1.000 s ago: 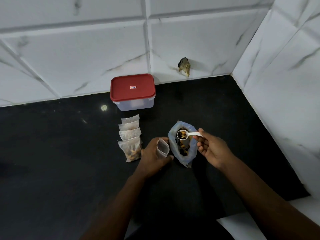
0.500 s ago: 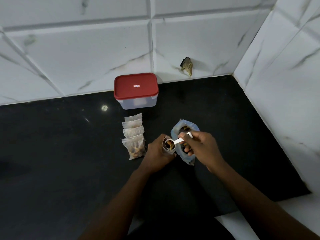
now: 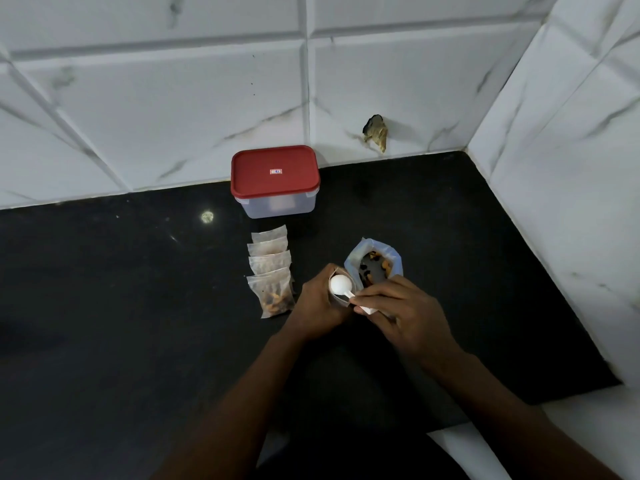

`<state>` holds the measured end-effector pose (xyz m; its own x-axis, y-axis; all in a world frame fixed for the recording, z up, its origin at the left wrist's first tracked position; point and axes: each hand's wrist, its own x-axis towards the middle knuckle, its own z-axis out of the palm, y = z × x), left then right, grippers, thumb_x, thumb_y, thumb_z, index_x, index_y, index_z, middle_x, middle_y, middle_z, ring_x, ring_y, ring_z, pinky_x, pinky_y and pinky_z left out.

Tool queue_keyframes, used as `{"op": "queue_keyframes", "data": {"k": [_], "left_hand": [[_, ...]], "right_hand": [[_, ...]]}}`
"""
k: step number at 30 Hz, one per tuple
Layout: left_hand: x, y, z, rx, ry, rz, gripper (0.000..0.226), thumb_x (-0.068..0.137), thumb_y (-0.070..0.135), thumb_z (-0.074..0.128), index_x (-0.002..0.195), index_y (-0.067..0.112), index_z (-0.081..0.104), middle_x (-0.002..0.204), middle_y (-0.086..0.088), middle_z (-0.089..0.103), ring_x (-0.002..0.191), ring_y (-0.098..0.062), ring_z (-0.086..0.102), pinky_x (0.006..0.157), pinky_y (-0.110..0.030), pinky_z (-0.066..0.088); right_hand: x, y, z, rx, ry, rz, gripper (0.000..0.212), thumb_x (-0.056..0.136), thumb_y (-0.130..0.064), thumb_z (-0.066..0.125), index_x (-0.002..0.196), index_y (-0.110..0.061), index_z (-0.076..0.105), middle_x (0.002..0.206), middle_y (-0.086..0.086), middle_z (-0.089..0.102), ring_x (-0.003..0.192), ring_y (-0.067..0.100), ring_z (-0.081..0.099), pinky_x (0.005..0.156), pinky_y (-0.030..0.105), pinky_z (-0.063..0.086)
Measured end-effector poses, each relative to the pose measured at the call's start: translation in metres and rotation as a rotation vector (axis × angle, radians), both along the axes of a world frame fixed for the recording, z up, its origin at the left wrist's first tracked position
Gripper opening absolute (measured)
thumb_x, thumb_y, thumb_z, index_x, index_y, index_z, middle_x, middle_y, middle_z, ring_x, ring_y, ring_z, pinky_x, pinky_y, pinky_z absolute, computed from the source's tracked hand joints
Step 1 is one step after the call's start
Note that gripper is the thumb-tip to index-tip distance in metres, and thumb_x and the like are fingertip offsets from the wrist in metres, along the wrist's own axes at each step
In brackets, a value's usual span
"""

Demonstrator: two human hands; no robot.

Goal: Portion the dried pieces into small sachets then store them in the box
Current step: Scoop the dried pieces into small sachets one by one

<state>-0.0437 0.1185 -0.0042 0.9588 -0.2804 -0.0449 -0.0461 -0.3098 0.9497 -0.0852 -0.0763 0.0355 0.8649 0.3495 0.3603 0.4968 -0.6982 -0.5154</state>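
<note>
right hand [image 3: 398,311] tips spoon [image 3: 343,287] into sachet [image 3: 341,292]

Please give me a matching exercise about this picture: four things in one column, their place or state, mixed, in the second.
1 box
2 scoop
3 blue bag
4 filled sachets

a upside down, in the right hand
b open, dried pieces inside
c closed, red lid
d in a row on the counter

Pairs: 1-c, 2-a, 3-b, 4-d
</note>
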Motion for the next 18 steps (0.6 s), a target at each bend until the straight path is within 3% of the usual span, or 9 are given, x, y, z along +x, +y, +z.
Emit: {"op": "queue_keyframes", "data": {"k": [4, 8, 10, 13, 16, 18], "left_hand": [[-0.0008, 0.0002, 0.0001, -0.007, -0.008, 0.003, 0.038, 0.078, 0.017, 0.088, 0.105, 0.024, 0.062, 0.102, 0.009, 0.071, 0.095, -0.006, 0.070, 0.081, -0.019, 0.054], [-0.0019, 0.0007, 0.0007, -0.009, 0.013, 0.000, 0.036, 0.080, 0.013, 0.084, 0.105, 0.025, 0.061, 0.101, 0.009, 0.070, 0.095, -0.007, 0.070, 0.081, -0.022, 0.055], [-0.0014, 0.0010, 0.0022, 0.008, 0.035, -0.014, 0.037, 0.081, 0.010, 0.081, 0.106, 0.029, 0.061, 0.101, 0.009, 0.069, 0.095, -0.005, 0.069, 0.080, -0.022, 0.054], [-0.0003, 0.0022, 0.0028, 0.031, 0.074, -0.024, 0.042, 0.081, 0.006, 0.077, 0.110, 0.029, 0.060, 0.104, 0.010, 0.068, 0.097, 0.000, 0.067, 0.079, -0.019, 0.052], [-0.0003, 0.0017, 0.0027, 0.046, 0.083, -0.030, 0.045, 0.081, 0.003, 0.077, 0.112, 0.029, 0.059, 0.104, 0.010, 0.066, 0.096, 0.003, 0.065, 0.076, -0.016, 0.051], [-0.0005, 0.0008, 0.0027, 0.045, 0.083, -0.026, 0.044, 0.081, 0.003, 0.076, 0.109, 0.031, 0.058, 0.101, 0.010, 0.066, 0.091, 0.003, 0.065, 0.072, -0.017, 0.051]], "right_hand": [[-0.0010, -0.0010, 0.0048, 0.010, 0.003, -0.007, 0.024, 0.095, -0.036, 0.062, 0.109, -0.024, 0.078, 0.107, -0.012, 0.073, 0.099, 0.005, 0.064, 0.080, 0.023, 0.054], [-0.0038, -0.0002, 0.0087, 0.178, 0.137, -0.070, 0.019, 0.096, -0.035, 0.065, 0.109, -0.026, 0.076, 0.105, -0.018, 0.072, 0.100, 0.000, 0.066, 0.085, 0.018, 0.051], [-0.0051, -0.0001, 0.0097, 0.367, 0.270, -0.161, 0.016, 0.093, -0.029, 0.070, 0.107, -0.026, 0.076, 0.098, -0.019, 0.074, 0.095, 0.003, 0.070, 0.081, 0.018, 0.053], [-0.0047, -0.0025, 0.0089, 0.577, 0.416, -0.279, 0.015, 0.093, -0.021, 0.071, 0.106, -0.019, 0.078, 0.094, -0.008, 0.077, 0.084, 0.010, 0.073, 0.074, 0.028, 0.059], [-0.0033, -0.0058, 0.0076, 0.602, 0.424, -0.296, 0.014, 0.093, -0.018, 0.071, 0.105, -0.016, 0.077, 0.089, -0.004, 0.077, 0.071, 0.015, 0.072, 0.063, 0.027, 0.058], [-0.0027, -0.0084, 0.0082, 0.569, 0.395, -0.277, 0.015, 0.092, -0.019, 0.072, 0.105, -0.016, 0.077, 0.090, -0.005, 0.077, 0.075, 0.012, 0.073, 0.067, 0.026, 0.059]]}}
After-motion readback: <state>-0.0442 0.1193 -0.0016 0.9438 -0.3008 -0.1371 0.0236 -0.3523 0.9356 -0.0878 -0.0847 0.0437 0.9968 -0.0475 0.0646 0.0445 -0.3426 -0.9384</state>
